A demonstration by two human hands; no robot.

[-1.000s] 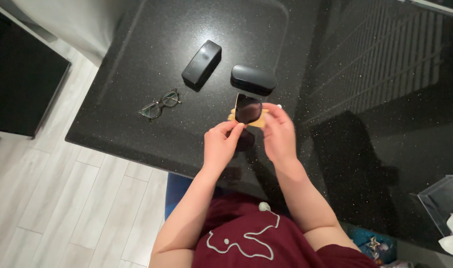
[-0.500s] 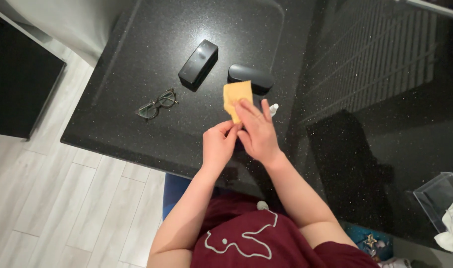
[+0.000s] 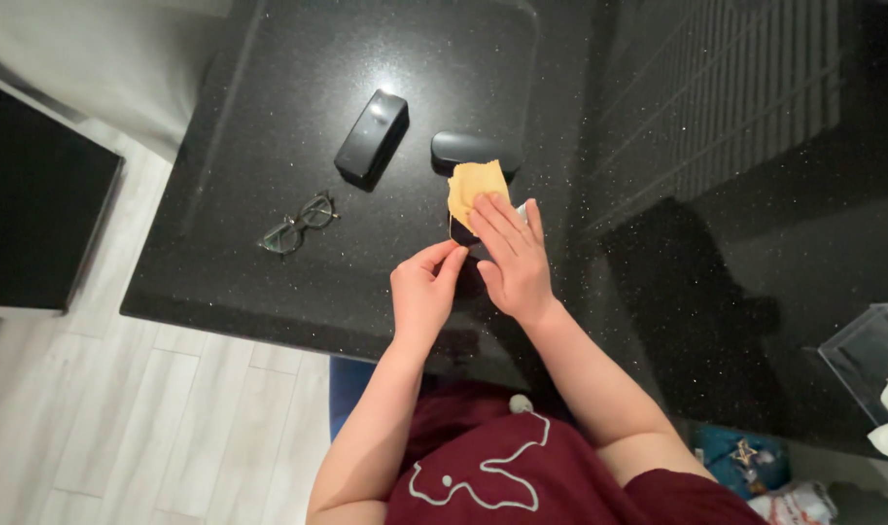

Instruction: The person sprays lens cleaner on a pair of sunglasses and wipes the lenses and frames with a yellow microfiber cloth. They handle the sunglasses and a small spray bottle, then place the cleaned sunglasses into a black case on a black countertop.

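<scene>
Seen from the head camera, looking straight down: a person in a dark red top stands at the near edge of a black speckled worktop.

Both bare hands meet just inside that near edge, about midway along it. The right hand lies flat with its fingers held close together, pressing a small yellow-orange cloth down onto a dark, glossy object. Only a sliver of that object shows under the cloth and hand, so what it is cannot be told.

The left hand sits just beside the right one, its fingers curled and its thumb and forefinger pinched together at the object's near edge, touching the side of the right hand.

Further in from the hands, toward the far edge of the worktop, lie two dark cases. A rounded black case rests just beyond the cloth, with the cloth's upper corner overlapping it. A boxier black case lies angled just to its left, apart from it.

A pair of thin-framed spectacles lies open on the worktop toward the left edge, well apart from the hands.

A clear plastic box with white tissue sits at the far right, and pale wooden floor shows beyond the left edge.
</scene>
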